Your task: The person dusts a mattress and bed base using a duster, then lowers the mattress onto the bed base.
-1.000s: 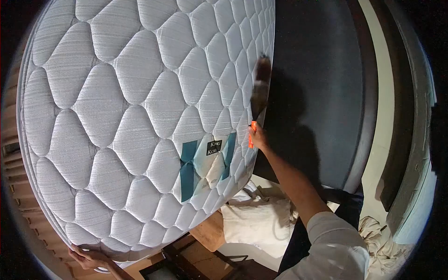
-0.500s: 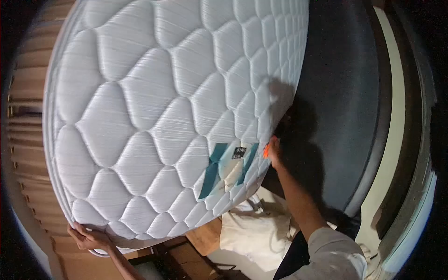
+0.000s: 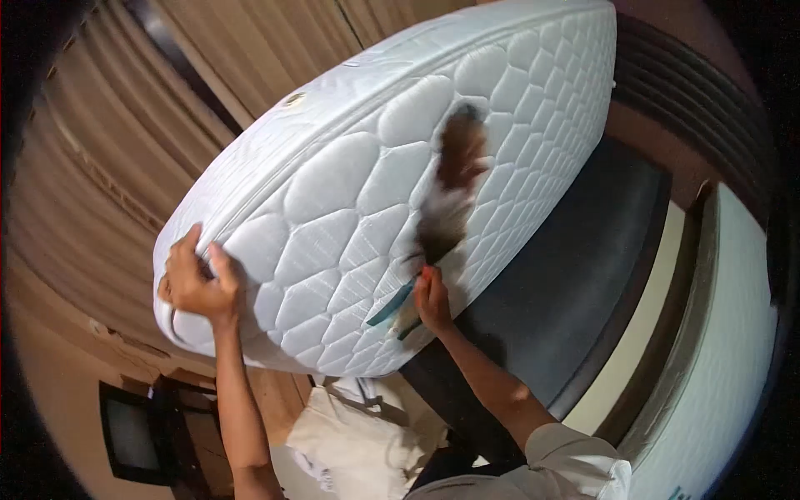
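Observation:
A white quilted mattress (image 3: 333,242) is tipped up on its side and leans over a dark grey bed base (image 3: 558,250). My left hand (image 3: 197,275) is closed around its near edge, fingers on the side panel and thumb on the quilted face. In my right hand (image 3: 432,300), by the teal and cream label (image 3: 392,306), is a feather duster (image 3: 454,183), gripped at its orange-red end. Its brown, dark and whitish feathers are smeared by motion against the quilting. Part of the label is hidden behind this hand.
Brown curtains (image 3: 92,192) hang behind the mattress. A small television (image 3: 133,433) stands at the lower left. Pale cloth (image 3: 350,437) lies in a heap below the mattress. A second white mattress (image 3: 717,333) is at the right, and dark slats (image 3: 692,92) line the far end.
The mattress appears more tilted, now showing its side panel. My left hand has come up along its edge. My right hand has brought the duster from the far edge onto the quilted face.

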### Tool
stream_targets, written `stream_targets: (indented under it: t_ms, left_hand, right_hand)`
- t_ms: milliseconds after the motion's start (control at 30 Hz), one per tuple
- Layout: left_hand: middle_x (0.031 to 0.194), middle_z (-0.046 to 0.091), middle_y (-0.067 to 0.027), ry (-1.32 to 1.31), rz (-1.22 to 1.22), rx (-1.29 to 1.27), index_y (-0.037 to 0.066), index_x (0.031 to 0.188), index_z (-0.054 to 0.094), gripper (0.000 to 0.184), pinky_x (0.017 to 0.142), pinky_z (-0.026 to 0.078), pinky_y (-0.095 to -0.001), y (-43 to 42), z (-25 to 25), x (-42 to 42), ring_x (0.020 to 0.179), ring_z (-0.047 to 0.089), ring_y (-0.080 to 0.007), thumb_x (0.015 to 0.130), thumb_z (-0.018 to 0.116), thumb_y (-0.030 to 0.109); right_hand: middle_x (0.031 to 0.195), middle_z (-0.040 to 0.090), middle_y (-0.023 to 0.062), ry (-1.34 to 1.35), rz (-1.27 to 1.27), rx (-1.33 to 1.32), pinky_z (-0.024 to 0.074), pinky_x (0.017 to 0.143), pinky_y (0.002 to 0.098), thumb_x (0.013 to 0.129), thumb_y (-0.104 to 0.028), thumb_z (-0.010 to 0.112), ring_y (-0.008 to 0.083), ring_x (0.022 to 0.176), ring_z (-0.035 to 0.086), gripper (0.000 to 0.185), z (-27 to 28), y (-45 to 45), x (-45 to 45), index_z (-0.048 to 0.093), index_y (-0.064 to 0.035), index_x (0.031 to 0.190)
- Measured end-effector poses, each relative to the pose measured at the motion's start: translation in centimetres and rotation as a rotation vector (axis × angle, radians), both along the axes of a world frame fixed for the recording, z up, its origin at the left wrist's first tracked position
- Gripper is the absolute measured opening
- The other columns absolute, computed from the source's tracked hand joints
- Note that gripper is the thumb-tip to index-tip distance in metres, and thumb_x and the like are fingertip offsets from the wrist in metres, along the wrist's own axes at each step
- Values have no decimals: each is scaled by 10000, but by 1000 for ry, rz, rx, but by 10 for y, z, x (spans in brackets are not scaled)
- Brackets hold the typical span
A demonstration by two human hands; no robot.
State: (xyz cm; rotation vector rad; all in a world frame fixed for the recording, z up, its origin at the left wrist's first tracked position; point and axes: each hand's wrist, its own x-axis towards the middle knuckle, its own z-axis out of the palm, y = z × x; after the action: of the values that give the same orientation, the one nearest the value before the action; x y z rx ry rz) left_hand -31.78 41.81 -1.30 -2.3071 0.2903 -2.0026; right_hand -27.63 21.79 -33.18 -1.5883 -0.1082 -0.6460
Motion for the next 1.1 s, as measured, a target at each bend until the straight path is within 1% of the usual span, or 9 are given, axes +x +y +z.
stream_targets:
  t_ms: [67, 233, 333, 433, 567, 733, 800, 1000, 1100]
  left_hand:
    - [724, 587, 6, 30, 6, -16, 102, 923, 661, 248, 687, 293, -286, 3, 2, -3, 591, 486, -149, 751, 580, 261]
    - [752, 624, -21, 186, -44, 9, 98, 920, 664, 186, 685, 342, -294, 7, 28, -25, 633, 545, -160, 785, 617, 217]
    - [781, 650, -60, 537, -155, 5, 71, 921, 687, 214, 691, 404, -293, 26, 57, -33, 662, 583, -204, 796, 644, 238]
    - [841, 666, -99, 957, -450, -194, 32, 923, 700, 232, 786, 427, -249, 42, 81, -26, 759, 614, -178, 793, 671, 222]
    - [856, 655, -77, 1021, -647, -286, 19, 904, 699, 213, 797, 422, -267, 56, 78, -13, 810, 578, -153, 823, 651, 210]
    - [847, 652, -83, 1030, -776, -518, -26, 896, 685, 338, 803, 428, -268, 71, 70, 0, 823, 578, -155, 881, 573, 292]
    - [841, 653, -99, 1005, -781, -590, -34, 894, 683, 386, 803, 433, -267, 70, 71, -2, 819, 581, -161, 903, 535, 322]
    - [825, 652, -114, 1016, -742, -619, -47, 905, 678, 461, 806, 434, -274, 68, 72, -4, 813, 576, -164, 927, 475, 366]
    - [821, 652, -114, 1005, -715, -599, -47, 905, 678, 471, 816, 431, -279, 69, 72, 0, 821, 577, -165, 927, 471, 374]
  right_hand:
    - [927, 565, 205, 227, 177, 61, 452, 736, 422, 935, -238, 439, 376, 866, 565, 270, 11, 6, 1, 474, -16, 1084]
    - [866, 558, 238, -162, 26, -291, 445, 722, 432, 925, -308, 455, 413, 847, 549, 326, 22, -1, 4, 466, -9, 1054]
    - [739, 554, 214, 55, 20, -76, 425, 623, 445, 900, -278, 487, 428, 738, 557, 277, 31, 28, -10, 462, -16, 989]
    - [729, 539, 240, -35, 118, -258, 410, 612, 475, 866, -278, 540, 453, 738, 523, 303, 45, 39, -26, 453, 7, 921]
    - [758, 519, 234, -286, -97, -444, 412, 634, 472, 832, -210, 584, 445, 768, 511, 251, 39, 47, -26, 458, 2, 878]
    - [934, 524, 231, -253, 59, -635, 460, 712, 429, 820, -113, 564, 395, 826, 541, 189, 41, 53, -30, 532, 48, 912]
    - [849, 566, 236, -263, -85, -269, 438, 698, 438, 824, -149, 588, 424, 789, 540, 288, 45, 55, -25, 483, 41, 1012]
    - [887, 558, 259, -354, 11, -456, 430, 729, 433, 847, -134, 551, 435, 828, 529, 268, 39, 55, -31, 474, 44, 1031]
    - [874, 547, 262, -158, 74, -194, 415, 723, 454, 846, -120, 544, 448, 836, 519, 224, 57, 51, -37, 472, 40, 984]
